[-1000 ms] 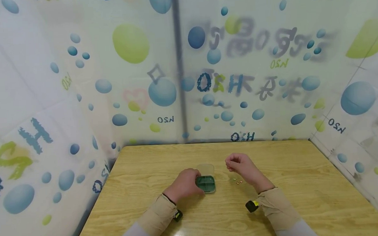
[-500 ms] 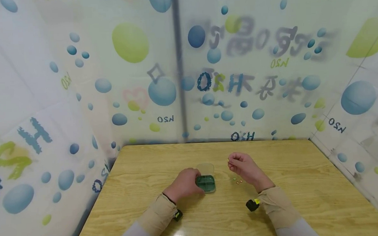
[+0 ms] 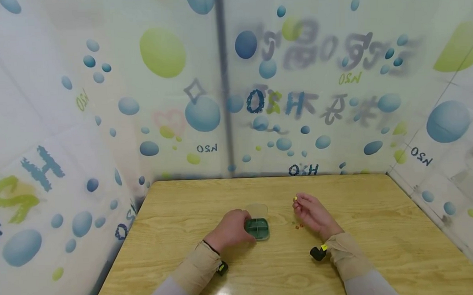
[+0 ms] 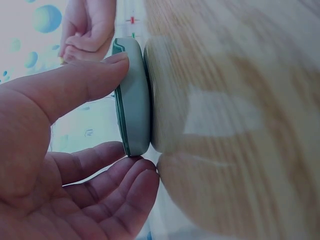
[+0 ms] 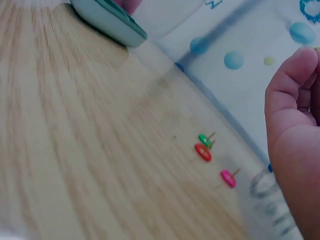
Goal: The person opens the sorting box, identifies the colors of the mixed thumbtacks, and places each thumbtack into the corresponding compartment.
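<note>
A small green compartment box lies on the table with its clear lid tipped back. My left hand grips it at the left side; in the left wrist view, the thumb is on one edge of the box and the fingers on the opposite edge. To the right, raised over the table, my right hand pinches a tiny yellow thumbtack at its fingertips. Below that hand, a green thumbtack, a red thumbtack and a pink thumbtack rest on the table, pins up.
The wooden table reaches back to a patterned curtain wall with blue and green dots. Similar sheets hang at both sides. A black wrist camera sits under the right forearm, another camera under the left.
My right hand has moved slightly right, away from the box, and turned so the yellow thumbtack shows at its fingertips. The left hand and the box have stayed put.
</note>
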`<state>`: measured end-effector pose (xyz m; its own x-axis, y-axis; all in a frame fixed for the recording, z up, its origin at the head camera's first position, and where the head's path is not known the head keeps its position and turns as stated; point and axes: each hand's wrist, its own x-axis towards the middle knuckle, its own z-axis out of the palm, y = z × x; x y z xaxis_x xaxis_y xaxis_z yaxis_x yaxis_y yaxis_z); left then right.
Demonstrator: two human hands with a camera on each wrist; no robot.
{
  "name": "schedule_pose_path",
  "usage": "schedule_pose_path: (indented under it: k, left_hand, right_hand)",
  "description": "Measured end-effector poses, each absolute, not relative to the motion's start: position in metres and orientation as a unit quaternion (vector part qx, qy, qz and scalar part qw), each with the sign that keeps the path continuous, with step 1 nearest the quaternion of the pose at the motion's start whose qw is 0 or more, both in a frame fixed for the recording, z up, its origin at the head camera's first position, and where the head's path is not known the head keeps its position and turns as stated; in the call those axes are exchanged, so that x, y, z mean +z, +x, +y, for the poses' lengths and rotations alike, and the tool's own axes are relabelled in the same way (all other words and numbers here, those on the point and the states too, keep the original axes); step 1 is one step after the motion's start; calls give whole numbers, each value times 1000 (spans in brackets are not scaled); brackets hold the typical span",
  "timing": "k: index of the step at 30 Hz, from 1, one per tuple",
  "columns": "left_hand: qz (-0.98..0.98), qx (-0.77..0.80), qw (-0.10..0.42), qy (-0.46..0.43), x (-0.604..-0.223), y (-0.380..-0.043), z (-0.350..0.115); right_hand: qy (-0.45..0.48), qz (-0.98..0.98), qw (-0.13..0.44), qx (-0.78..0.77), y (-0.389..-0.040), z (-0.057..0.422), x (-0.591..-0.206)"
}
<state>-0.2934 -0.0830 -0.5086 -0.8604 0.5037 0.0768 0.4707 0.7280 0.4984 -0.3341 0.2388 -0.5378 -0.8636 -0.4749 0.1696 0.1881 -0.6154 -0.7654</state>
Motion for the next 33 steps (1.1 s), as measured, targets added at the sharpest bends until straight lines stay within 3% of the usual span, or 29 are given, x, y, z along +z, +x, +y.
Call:
schedule_pose_path:
  k: [19, 33]
  left_hand:
    - [933, 249, 42, 255, -504, -293, -81]
    - [929, 252, 36, 267, -507, -293, -83]
  right_hand:
    - [-135, 295, 184, -928, -335, 247, -538]
    - [-166, 268, 194, -929, -335, 249, -537]
